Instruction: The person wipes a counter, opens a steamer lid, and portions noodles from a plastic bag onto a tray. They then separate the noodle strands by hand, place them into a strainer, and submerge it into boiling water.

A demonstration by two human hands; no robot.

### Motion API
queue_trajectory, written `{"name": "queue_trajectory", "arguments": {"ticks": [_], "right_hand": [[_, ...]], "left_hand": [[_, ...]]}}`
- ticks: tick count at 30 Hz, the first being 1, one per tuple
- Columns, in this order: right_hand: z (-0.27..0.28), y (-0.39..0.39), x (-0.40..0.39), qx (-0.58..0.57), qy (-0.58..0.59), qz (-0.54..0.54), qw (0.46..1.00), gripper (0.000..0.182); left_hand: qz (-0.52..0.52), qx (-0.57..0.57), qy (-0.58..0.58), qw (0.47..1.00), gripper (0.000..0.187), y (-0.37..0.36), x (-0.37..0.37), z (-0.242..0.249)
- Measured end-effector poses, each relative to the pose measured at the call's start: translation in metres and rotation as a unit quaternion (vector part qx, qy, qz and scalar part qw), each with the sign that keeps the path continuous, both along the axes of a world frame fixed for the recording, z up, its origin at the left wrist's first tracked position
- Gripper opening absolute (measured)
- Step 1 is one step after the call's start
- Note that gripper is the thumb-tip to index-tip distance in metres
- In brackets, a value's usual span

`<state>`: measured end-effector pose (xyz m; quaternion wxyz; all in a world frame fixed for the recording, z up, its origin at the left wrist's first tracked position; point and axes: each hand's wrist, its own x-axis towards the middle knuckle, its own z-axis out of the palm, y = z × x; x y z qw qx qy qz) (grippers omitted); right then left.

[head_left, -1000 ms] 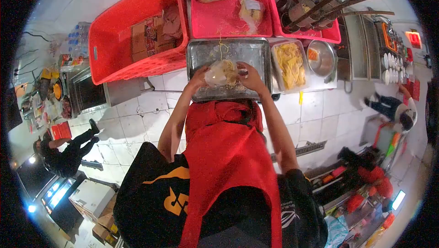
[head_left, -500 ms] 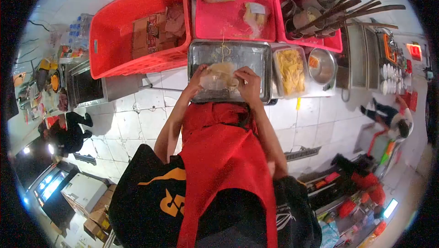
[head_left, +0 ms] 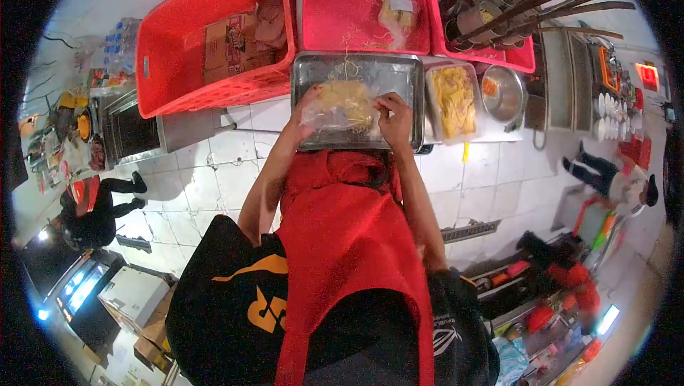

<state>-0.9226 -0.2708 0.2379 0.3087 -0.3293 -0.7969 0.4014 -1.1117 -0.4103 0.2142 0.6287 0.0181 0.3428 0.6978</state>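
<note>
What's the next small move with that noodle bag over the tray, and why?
Probably lower the clear bag of noodles flat onto the metal tray and close its open edge. The left hand grips one side and the right hand pinches the other, so the bag is spread wide between them just above the tray, with loose strands lying at the tray's far end.

A silver metal tray holds a clear plastic bag of pale yellow noodles. Beside it, a clear tub holds brighter yellow strips, and a grey steel bowl has something orange inside. Three red crates stand behind the tray; one holds brown cardboard with red print. The person wears a red apron over a black shirt with an orange logo. The floor tiles are white with dark grout lines.
</note>
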Motion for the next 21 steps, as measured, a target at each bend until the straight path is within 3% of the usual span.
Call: {"name": "queue_trajectory", "arguments": {"ticks": [1, 3, 4, 6, 8, 9, 10, 12, 13, 14, 15, 16, 18, 20, 21], "right_hand": [[-0.004, 0.0, 0.001, 0.006, 0.002, 0.0, 1.0, 0.026], [0.014, -0.014, -0.003, -0.122, 0.048, -0.01, 0.991, 0.028], [0.012, -0.018, -0.002, -0.129, 0.044, -0.01, 0.991, 0.028], [0.003, -0.012, -0.004, -0.031, 0.027, -0.001, 0.999, 0.022], [-0.018, -0.005, 0.007, -0.043, -0.011, -0.002, 0.999, 0.02], [-0.026, -0.004, 0.012, -0.061, -0.052, 0.002, 0.997, 0.018], [-0.028, -0.008, 0.013, -0.063, -0.054, 0.002, 0.997, 0.018], [-0.03, -0.016, 0.014, -0.124, 0.012, -0.016, 0.992, 0.015], [-0.043, -0.017, 0.018, -0.124, 0.013, -0.018, 0.992, 0.015], [-0.069, -0.016, 0.025, -0.209, 0.027, -0.009, 0.977, 0.014], [-0.074, -0.015, 0.025, -0.293, 0.043, 0.001, 0.955, 0.013], [-0.078, -0.014, 0.03, -0.293, 0.044, -0.002, 0.955, 0.013], [-0.056, -0.013, 0.037, -0.355, 0.035, 0.099, 0.929, 0.008], [-0.053, 0.002, 0.04, -0.369, -0.008, 0.126, 0.921, 0.013], [-0.058, 0.01, 0.039, -0.38, -0.051, 0.155, 0.911, 0.019]], "left_hand": [[-0.025, -0.007, -0.037, 0.999, 0.042, 0.005, -0.002, -0.009], [-0.045, -0.016, -0.075, 0.996, 0.045, 0.01, -0.007, -0.031], [-0.061, 0.001, -0.098, 0.993, 0.047, 0.008, -0.008, -0.044], [-0.08, 0.023, -0.117, 0.99, 0.051, 0.008, -0.007, -0.052], [-0.032, -0.032, -0.085, 0.995, 0.049, 0.009, -0.002, -0.053], [-0.033, -0.032, -0.085, 0.995, 0.049, 0.008, 0.004, -0.031], [-0.017, -0.015, -0.006, 1.0, 0.049, 0.008, 0.012, 0.01], [-0.002, 0.002, 0.073, 0.997, 0.048, 0.01, 0.013, 0.025], [-0.03, -0.051, 0.024, 0.998, 0.045, 0.014, 0.006, 0.011], [-0.059, -0.104, -0.024, 0.993, 0.043, 0.017, 0.002, 0.001], [-0.06, -0.102, -0.022, 0.993, 0.043, 0.018, 0.0, -0.002], [-0.076, -0.079, -0.04, 0.993, 0.041, 0.018, 0.0, -0.006], [-0.095, -0.056, -0.06, 0.992, 0.039, 0.019, 0.002, -0.021], [-0.158, -0.111, 0.214, 0.957, 0.028, 0.016, -0.001, -0.037], [-0.16, -0.112, 0.215, 0.957, 0.028, 0.014, -0.003, -0.039]]}}
